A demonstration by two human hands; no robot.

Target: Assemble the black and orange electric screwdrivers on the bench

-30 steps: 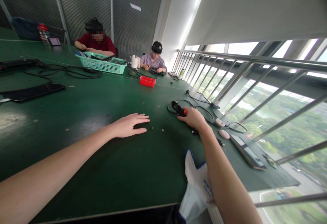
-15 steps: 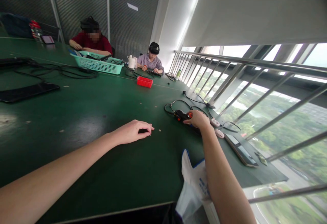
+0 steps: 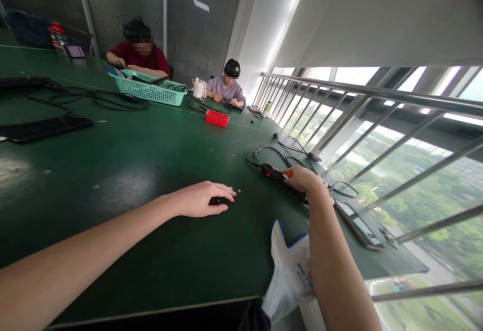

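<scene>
My left hand (image 3: pixel 206 200) rests on the green table (image 3: pixel 169 260), its fingers stretched forward and the thumb apart, with nothing visible in it. Over on the right, my right hand (image 3: pixel 305 180) reaches down with bent fingers at a long black corded tool (image 3: pixel 281 179), which has a red button near its cable end. Something small and orange (image 3: pixel 289 174) shows at the fingertips, mostly covered by the hand. Below the right forearm lies a white glove (image 3: pixel 289 265) with blue edging, at the table's front edge.
A phone-like device (image 3: pixel 358 225) lies right of my forearm, beside the metal railing (image 3: pixel 377 94). Farther off are a red tray (image 3: pixel 217 118), a teal basket (image 3: pixel 151 91), a white jug (image 3: pixel 198 88) and black cables (image 3: pixel 101 98). Two people sit across the table.
My left hand's thumb and fingers have spread apart. My right hand has shifted right along the black tool, showing more of its body. The view has shifted slightly.
</scene>
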